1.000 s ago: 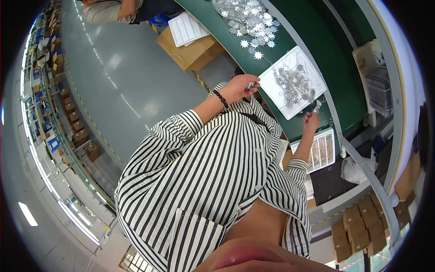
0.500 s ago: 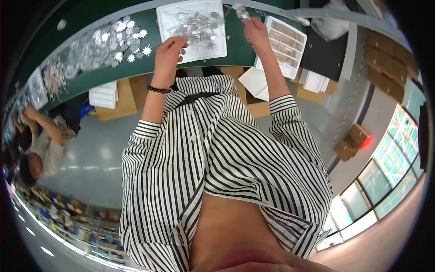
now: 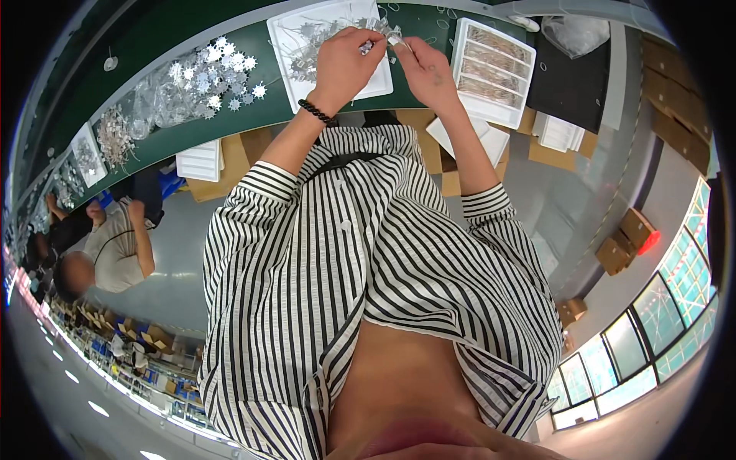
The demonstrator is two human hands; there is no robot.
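Left hand (image 3: 347, 65) curled round silvery piece (image 3: 366, 48), right hand (image 3: 426, 74) pinching silvery parts (image 3: 395, 37); wired pieces (image 3: 305, 54) heaped in white tray (image 3: 376, 84), star-shaped plates (image 3: 218, 63) at left apparently unworked.

Brown cartons (image 3: 616, 254) are being kept beside the pale wall (image 3: 661, 195), which is being lined by framed windows (image 3: 625, 341).

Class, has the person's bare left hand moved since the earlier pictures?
Yes: judged against the white rectangular plastic tray holding silver parts, the left hand moved rightward, from the tray's left side to near its right edge.
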